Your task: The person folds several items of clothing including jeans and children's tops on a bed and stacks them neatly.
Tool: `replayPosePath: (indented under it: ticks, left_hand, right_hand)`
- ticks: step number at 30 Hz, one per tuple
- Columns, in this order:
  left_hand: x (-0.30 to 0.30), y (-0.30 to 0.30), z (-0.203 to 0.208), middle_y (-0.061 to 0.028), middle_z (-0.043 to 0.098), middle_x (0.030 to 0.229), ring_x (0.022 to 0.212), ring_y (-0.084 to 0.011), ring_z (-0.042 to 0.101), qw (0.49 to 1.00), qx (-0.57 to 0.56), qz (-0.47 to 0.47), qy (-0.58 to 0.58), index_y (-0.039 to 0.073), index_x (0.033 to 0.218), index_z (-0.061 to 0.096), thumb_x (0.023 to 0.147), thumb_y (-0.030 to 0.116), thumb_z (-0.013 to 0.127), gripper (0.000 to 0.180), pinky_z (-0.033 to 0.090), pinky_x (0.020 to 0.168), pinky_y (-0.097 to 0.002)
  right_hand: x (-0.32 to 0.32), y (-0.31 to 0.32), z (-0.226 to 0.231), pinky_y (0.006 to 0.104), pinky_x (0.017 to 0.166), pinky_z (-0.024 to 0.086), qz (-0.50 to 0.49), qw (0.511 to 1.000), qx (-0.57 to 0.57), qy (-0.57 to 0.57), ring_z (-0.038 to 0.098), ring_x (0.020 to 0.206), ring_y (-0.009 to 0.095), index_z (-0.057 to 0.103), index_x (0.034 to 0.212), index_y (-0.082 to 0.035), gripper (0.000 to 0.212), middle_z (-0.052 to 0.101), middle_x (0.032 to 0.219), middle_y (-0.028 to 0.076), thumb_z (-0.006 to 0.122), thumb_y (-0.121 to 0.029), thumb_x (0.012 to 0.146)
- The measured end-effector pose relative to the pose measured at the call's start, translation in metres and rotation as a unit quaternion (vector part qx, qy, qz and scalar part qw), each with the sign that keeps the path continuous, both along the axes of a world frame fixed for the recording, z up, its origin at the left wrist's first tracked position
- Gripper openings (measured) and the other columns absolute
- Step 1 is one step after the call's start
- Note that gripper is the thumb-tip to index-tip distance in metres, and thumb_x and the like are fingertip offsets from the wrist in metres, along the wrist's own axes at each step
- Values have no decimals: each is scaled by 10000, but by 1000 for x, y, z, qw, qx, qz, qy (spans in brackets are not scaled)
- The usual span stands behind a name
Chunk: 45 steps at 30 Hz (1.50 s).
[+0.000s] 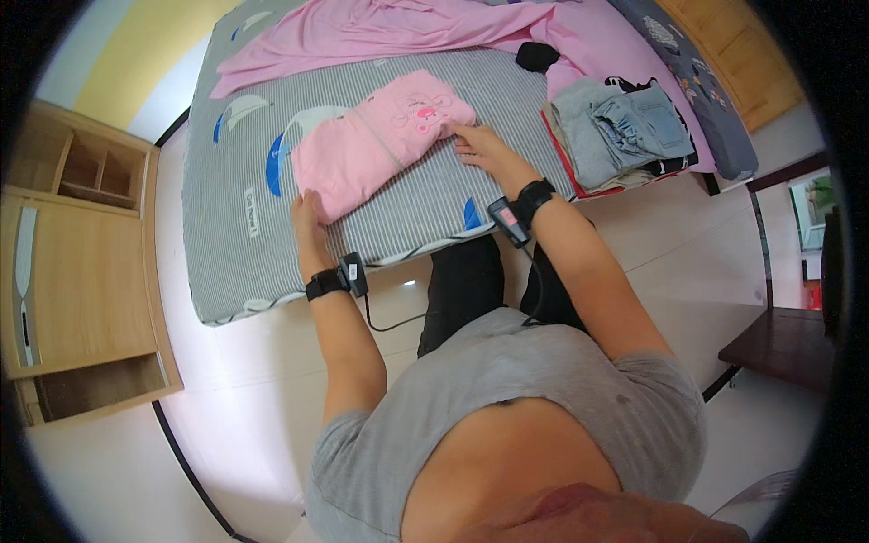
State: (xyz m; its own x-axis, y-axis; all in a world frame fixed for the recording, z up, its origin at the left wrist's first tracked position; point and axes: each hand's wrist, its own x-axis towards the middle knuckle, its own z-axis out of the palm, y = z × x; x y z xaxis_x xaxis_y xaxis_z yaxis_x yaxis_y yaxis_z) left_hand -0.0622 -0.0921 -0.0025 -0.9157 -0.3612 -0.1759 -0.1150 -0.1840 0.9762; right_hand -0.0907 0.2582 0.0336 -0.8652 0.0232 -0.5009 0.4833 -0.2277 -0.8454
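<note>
A folded pink garment [348,154] with an animal face stitched near its right end lies slantwise on the striped bed sheet [407,213]. My left hand [310,222] has its fingers closed on the garment's near left corner. At the opposite end, my right hand [480,147] pinches the right edge, just beside the stitched face. A greyish line crosses the middle of the garment. Both wrists carry black straps with small boxes and cables.
Folded clothes [625,136], with light blue denim on top, are stacked at the bed's right. A pink cloth [380,32] spreads across the far side, near a small black item [538,57]. A wooden cabinet [86,271] stands left; a dark brown table [780,347] is at right.
</note>
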Motion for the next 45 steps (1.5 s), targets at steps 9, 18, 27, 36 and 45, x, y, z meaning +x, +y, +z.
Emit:
replayPosePath:
  ticks: [9,18,27,36,45]
  left_hand:
    - [-24,-2,16,-79,554,787,625,-193,547,982,126,-64,-126,-66,991,492,808,261,573,384,467,515,-319]
    - [-27,62,55,-191,501,1104,953,-296,544,964,205,-116,-120,-87,1186,358,732,121,629,568,488,779,-376]
    - [-9,99,76,-187,455,1173,1042,-308,488,947,273,-168,-34,-59,1235,298,726,54,592,598,439,863,-397]
    - [-8,284,163,-184,481,1128,975,-284,525,898,285,-328,68,-80,1202,328,705,-4,562,555,454,827,-361]
    - [7,449,86,-190,480,1126,966,-304,529,898,208,-386,26,-50,1213,326,700,-23,560,564,463,816,-377]
  right_hand:
    - [-39,-44,-21,445,904,358,-113,941,-317,32,455,1066,281,389,1196,-44,457,456,1180,139,565,-218,812]
    - [-88,1,-84,407,898,406,-25,929,-247,275,479,1042,303,394,1172,14,463,481,1134,169,561,39,740]
    - [-35,32,46,370,865,434,-167,907,-322,215,543,947,262,493,1058,44,384,549,1033,145,579,78,685]
    - [44,226,145,383,841,451,-263,864,-227,365,545,935,250,483,1075,29,420,545,1046,128,631,-28,687]
    - [91,395,40,369,840,450,-458,827,-180,273,545,934,246,481,1078,39,384,546,1040,141,601,2,715]
